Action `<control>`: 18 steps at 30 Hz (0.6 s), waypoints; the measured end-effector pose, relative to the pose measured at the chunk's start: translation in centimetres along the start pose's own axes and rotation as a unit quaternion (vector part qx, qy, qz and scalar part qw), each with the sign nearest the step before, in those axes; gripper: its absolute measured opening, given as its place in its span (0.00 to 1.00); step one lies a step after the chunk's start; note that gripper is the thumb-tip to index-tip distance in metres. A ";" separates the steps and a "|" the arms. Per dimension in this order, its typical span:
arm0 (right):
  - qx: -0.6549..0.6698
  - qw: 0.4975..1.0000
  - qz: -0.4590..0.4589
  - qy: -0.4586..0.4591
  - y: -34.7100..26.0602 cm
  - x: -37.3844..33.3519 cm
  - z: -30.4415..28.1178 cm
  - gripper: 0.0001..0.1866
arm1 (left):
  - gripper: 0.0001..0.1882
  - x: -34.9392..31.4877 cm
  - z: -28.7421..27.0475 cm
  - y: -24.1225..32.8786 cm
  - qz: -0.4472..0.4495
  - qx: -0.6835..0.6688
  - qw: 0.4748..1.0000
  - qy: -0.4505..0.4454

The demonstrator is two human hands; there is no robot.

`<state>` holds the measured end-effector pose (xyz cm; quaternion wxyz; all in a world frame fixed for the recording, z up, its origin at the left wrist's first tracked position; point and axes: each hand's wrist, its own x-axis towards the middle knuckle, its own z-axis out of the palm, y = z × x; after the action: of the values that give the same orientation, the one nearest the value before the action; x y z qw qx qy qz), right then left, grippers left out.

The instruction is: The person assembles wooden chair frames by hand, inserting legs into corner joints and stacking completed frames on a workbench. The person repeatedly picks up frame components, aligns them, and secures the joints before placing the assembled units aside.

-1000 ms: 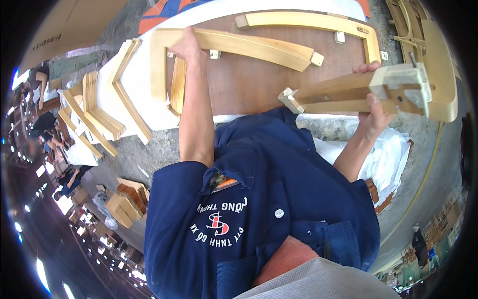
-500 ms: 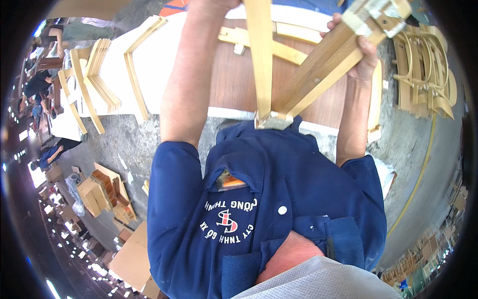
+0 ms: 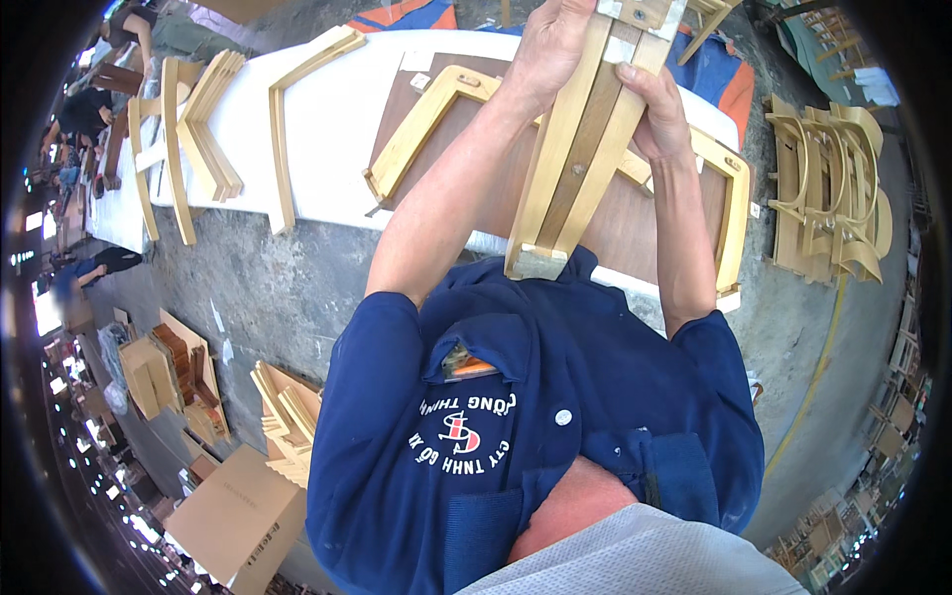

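Both my hands hold a long wooden frame piece (image 3: 578, 164), with two pale rails on either side of a darker middle strip and light patches at both ends. My left hand (image 3: 551, 50) wraps round its far end on the left side. On the other side, my right hand (image 3: 658, 111) grips it with the thumb lying along the top. The near end rests at or just above my chest; contact is hard to tell. Beneath it, a brown panel (image 3: 486, 203) lies on the white-covered table (image 3: 332, 149). Pale angled frame parts (image 3: 412, 149) lie on that panel, partly hidden by my arms.
Several pale bent wooden parts (image 3: 203, 124) stand along the table's left side, with one angled part (image 3: 280, 129) nearer. Curved wooden parts (image 3: 828, 188) are stacked on the floor at right. A cardboard box (image 3: 233, 516) and wooden pieces (image 3: 288, 421) sit lower left. Other people work far left.
The frame piece has turned, so its spread V shape now shows as side-by-side rails. My left hand has moved right, close to my right hand, and the panel beneath is more exposed.
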<state>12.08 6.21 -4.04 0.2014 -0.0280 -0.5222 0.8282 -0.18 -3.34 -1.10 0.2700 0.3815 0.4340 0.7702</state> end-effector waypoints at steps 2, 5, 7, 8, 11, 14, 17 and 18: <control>-0.017 1.000 0.007 -0.001 0.2 0.6 0.5 0.28 | 0.31 -1.1 -0.3 -0.2 0.016 0.035 0.999 0.021; -0.030 0.999 0.001 0.036 0.4 0.7 1.8 0.28 | 0.36 -5.1 -0.7 -0.3 0.009 0.160 0.985 0.065; -0.085 0.994 -0.024 0.066 1.0 0.3 3.1 0.29 | 0.44 -9.1 -1.2 0.0 -0.025 0.240 0.969 0.058; -0.112 0.990 -0.033 0.078 1.4 -0.4 4.0 0.29 | 0.45 -11.7 -1.8 -1.0 -0.034 0.297 0.952 0.062; -0.124 0.987 -0.012 0.104 3.8 -2.2 5.4 0.28 | 0.51 -17.8 -2.8 -3.0 -0.038 0.304 0.947 0.093; -0.120 0.982 0.027 0.145 5.5 -1.9 6.2 0.27 | 0.55 -20.3 -4.1 -2.7 -0.075 0.279 0.951 0.113; -0.138 0.979 -0.001 0.147 5.9 -1.0 8.6 0.28 | 0.55 -20.4 -5.6 -1.7 -0.077 0.256 0.954 0.133; -0.143 0.979 -0.008 0.143 6.0 -0.8 9.5 0.28 | 0.54 -20.6 -6.4 -1.3 -0.067 0.254 0.954 0.144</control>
<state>8.58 -4.41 -5.13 0.2745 -0.1708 -0.6012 0.7308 6.29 -21.05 -11.69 0.1500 0.2929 0.6745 0.6609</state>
